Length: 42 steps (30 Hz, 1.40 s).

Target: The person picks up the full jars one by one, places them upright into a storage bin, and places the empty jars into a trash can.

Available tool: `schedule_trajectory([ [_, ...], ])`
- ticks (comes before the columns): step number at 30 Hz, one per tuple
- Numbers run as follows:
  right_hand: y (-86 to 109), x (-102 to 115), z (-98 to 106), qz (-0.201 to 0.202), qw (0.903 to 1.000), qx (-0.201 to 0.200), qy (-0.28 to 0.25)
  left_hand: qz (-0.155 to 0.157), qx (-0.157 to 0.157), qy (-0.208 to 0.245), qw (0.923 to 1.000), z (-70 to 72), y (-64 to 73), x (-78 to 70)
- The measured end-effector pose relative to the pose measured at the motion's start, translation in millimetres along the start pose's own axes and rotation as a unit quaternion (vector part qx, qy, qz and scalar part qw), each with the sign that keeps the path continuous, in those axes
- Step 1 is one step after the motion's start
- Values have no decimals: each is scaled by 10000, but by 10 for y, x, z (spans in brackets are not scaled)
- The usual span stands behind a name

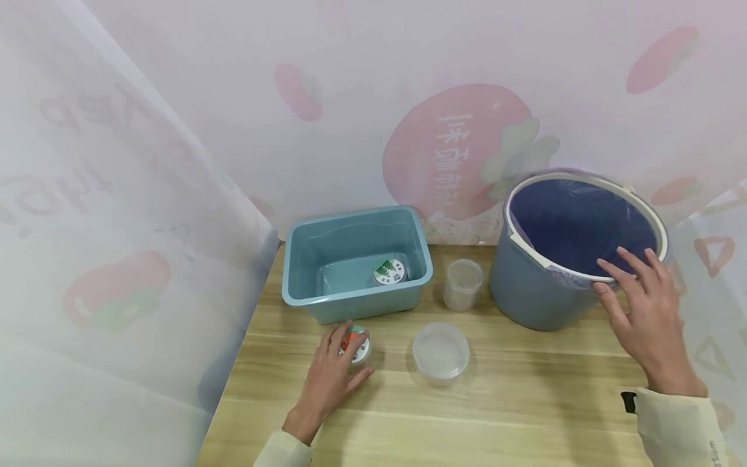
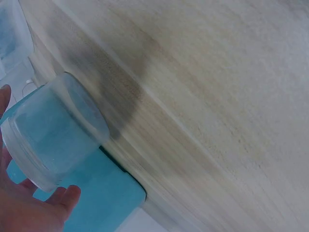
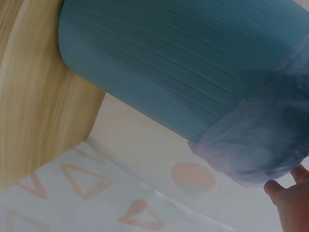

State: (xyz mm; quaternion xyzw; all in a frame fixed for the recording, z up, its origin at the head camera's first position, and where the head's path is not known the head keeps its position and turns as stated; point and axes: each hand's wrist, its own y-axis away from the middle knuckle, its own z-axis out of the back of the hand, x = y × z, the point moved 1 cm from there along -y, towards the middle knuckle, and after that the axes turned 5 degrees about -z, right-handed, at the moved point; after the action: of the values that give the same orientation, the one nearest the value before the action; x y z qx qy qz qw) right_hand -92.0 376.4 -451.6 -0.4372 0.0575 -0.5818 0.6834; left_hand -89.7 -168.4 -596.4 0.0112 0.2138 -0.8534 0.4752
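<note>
Worktop (image 1: 467, 428), toward left edge | we found the red-topped tub (image 1: 362, 353) upright beneath the left hand (image 1: 328, 381), the nearer (grasping or not, we couldn't tell), short of the basin (image 1: 362, 303) | right hand (image 1: 650, 318) unclenched, at bucket (image 1: 528, 292) rim.

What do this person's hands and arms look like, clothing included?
Both the left hand and the right hand are bare, with no gloves. The left sleeve and right sleeve are cream. The right one carries small dark lettering, too small to read, and a black piece shows at its cuff; what it is, I cannot tell.
</note>
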Motion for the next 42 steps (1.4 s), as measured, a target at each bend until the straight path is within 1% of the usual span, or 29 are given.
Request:
schedule_trajectory([
  [5, 36, -17, -2, 26, 9999, 31, -113, 58, 3, 119, 9999, -38, 10, -14],
  [12, 36, -22, -22, 103, 9999, -37, -131, -5, -153, 118, 9998, -50, 20, -12],
  [16, 37, -15, -44, 45, 9996, -98, -242, -77, -201, 87, 9997, -20, 15, -12],
  [19, 36, -8, -51, 26, 9997, -54, -227, -218, -286, 52, 9993, 47, -17, -42],
  [23, 24, -2, -44, 82, 9998, -32, -181, -388, -376, 82, 9985, 214, -116, -133],
  [27, 6, 2, -36, 122, 9998, -48, -159, -501, -411, 231, 9976, 410, -243, -238],
  [30, -6, 0, -42, 134, 9998, -66, -158, -632, -490, 303, 9963, 526, -347, -304],
  [36, -6, -8, -48, 208, 9996, -98, -145, -923, -721, 286, 9927, 688, -565, -420],
  [42, -4, 6, -41, 231, 9997, -3, -108, -1082, -803, 341, 9903, 816, -806, -554],
])
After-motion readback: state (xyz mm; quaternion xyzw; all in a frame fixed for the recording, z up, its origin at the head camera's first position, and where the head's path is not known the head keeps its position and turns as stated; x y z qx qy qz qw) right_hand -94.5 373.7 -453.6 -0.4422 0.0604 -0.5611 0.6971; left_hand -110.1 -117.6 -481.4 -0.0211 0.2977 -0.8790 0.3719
